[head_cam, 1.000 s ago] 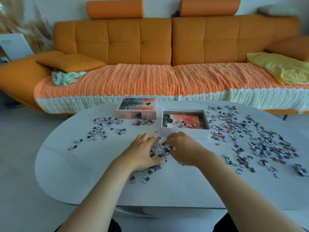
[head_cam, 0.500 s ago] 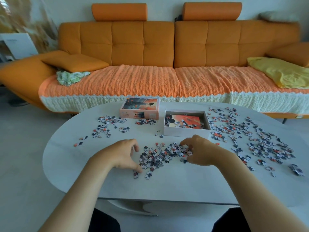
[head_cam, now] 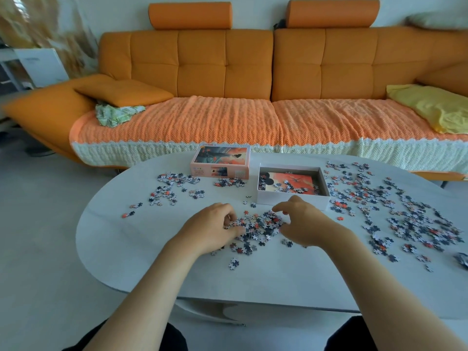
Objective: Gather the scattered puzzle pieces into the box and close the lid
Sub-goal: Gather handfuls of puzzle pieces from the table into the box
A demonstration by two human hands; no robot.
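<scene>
Head view:
Table: the white oval table (head_cam: pixel 152 262) stands in front of an orange tufted sofa (head_cam: pixel 202 59).
Box: the open white cardboard box (head_cam: pixel 291 199) stands on the far middle of the table, opening upward, with its long axis from left to right. Some pieces and an orange picture lie inside.
Lid: the pink-orange printed lid (head_cam: pixel 221 162) lies just left of the box and apart from it, picture side up, its long axis also from left to right.
Heap: a heap of small grey, white and orange puzzle pieces (head_cam: pixel 258 226) lies near the box on its front side, stretched from left to right between both hands.
Left hand: the left hand (head_cam: pixel 212 229) touches the left edge of the heap with curled fingers. I cannot tell if it grips pieces.
Right hand: the right hand (head_cam: pixel 304 224) cups the right edge, with fingers bent and thumb and forefinger apart.
Other pieces: a wide scatter of pieces (head_cam: pixel 405 214) lies right of the box, and a smaller cluster (head_cam: pixel 169 188) lies left of the lid.
</scene>
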